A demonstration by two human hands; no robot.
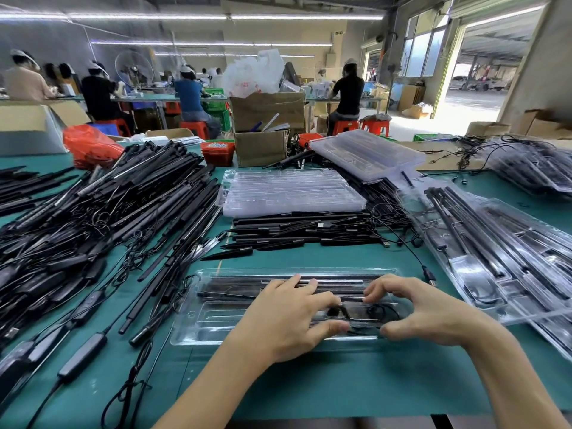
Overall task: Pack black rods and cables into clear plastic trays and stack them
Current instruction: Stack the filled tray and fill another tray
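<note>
While both hands work over the clear tray [216, 320] at six o'clock on the green table [309, 382], the step in hand looks to be seating the coiled cable [376, 311] and the last rods into their moulded channels. To do it well, I would press each rod along its length until it sits below the rim, tuck every loop of cable inside its pocket, and keep the tray flat, since thin plastic like this probably flexes and lets parts spring out.

Largest first: the loose heap of black rods [108, 205] with tangled leads fills nine to eleven o'clock. Packed trays [495, 258] lie stacked and slanted at three o'clock, dark rods showing through them. A stack of empty trays [291, 190] sits at twelve o'clock on a row of rods, with another stack [368, 153] behind it at one o'clock.

The tray being filled is transparent and glossy, with long grooves holding rods along its far side and a wider pocket toward its right half.

Smallest: the left hand [288, 317] rests on the tray, fingers spread and pressing, thumb at the near rim. The right hand [424, 308] arches over the pocket, fingertips pinching down at the cable, thumb on the near edge.
</note>
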